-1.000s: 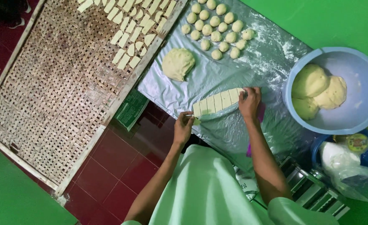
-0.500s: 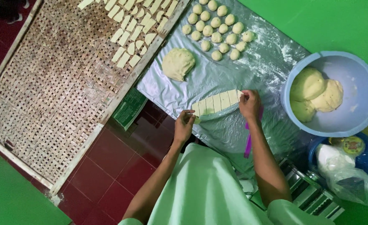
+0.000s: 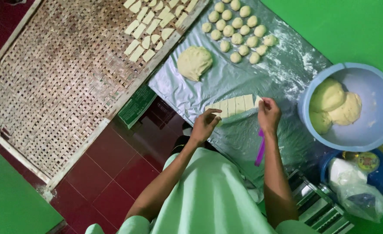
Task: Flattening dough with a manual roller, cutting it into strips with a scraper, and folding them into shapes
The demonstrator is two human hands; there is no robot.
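Note:
A flat strip of pale dough, cut into several rectangles, lies on a floured plastic sheet. My left hand curls its fingers around the piece at the strip's left end. My right hand pinches the piece at the right end. A purple cutting tool lies on the sheet beside my right wrist. Farther off on the sheet are a round lump of dough and several small dough balls.
A large woven bamboo tray at the left carries several cut dough pieces at its far edge. A blue basin holding dough lumps stands at the right, with a plastic bag and a metal roller machine below it.
My left hand has moved up from the sheet's near edge to the left end of the cut strip. My right hand stays at the right end.

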